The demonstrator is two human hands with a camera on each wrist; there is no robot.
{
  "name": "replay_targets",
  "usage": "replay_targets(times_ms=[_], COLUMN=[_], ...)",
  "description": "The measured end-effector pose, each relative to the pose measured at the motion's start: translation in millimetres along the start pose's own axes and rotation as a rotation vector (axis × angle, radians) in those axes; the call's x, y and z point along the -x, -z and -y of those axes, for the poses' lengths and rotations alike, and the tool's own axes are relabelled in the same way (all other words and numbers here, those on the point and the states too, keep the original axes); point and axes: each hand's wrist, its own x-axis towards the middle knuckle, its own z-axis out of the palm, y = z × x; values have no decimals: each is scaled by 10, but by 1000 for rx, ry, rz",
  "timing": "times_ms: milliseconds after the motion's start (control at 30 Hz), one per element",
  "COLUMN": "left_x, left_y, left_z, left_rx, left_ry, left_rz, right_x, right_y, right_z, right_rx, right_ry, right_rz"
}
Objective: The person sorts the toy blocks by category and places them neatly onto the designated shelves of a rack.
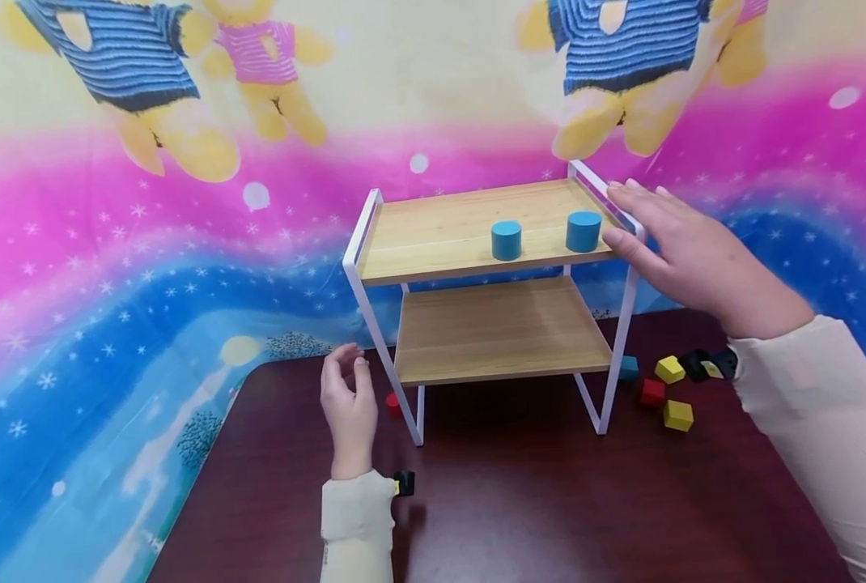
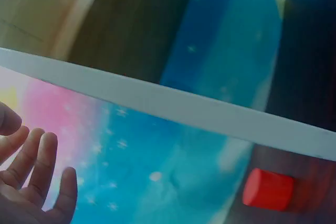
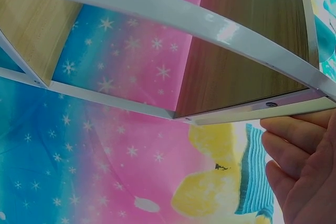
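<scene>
A two-tier shelf rack with wooden boards (image 1: 418,231) and a white metal frame (image 1: 626,316) stands on the table. On its top board are two blue cylinders, one (image 1: 507,240) nearer the middle and one (image 1: 583,232) by the right end. My right hand (image 1: 684,251) is at the rack's top right rail, fingers extended, the thumb close to the right-hand cylinder. In the right wrist view its fingers (image 3: 294,140) lie alongside the rail. My left hand (image 1: 349,409) hovers beside the left leg, fingers loosely bent around nothing. Near that leg sits a red cylinder (image 2: 268,189).
Right of the rack lie a blue block (image 1: 628,368), a red block (image 1: 652,393) and two yellow blocks, one (image 1: 670,370) behind the other (image 1: 678,415). The lower board (image 1: 506,332) spans between the legs. A printed cloth (image 1: 149,243) hangs behind the dark table (image 1: 520,494).
</scene>
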Motion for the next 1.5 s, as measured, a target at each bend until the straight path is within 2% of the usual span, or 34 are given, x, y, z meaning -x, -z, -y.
replay_targets(times_ms=[200, 600, 833, 1167, 1367, 1500], left_x=[10, 53, 71, 117, 161, 185], left_y=[-23, -83, -78, -136, -176, -180], left_z=[116, 371, 477, 582, 654, 699], left_rx=[42, -21, -46, -93, -133, -142], left_ry=[154, 392, 516, 539, 531, 519], left_rz=[19, 88, 152, 236, 253, 290], right_x=[-8, 8, 9, -7, -10, -7], right_y=[1, -11, -5, 8, 13, 9], right_z=[23, 17, 25, 26, 19, 21], right_rx=[1, 4, 0, 10, 8, 12], right_ry=[11, 6, 8, -4, -8, -6], right_rz=[-8, -22, -24, -7, -2, -4])
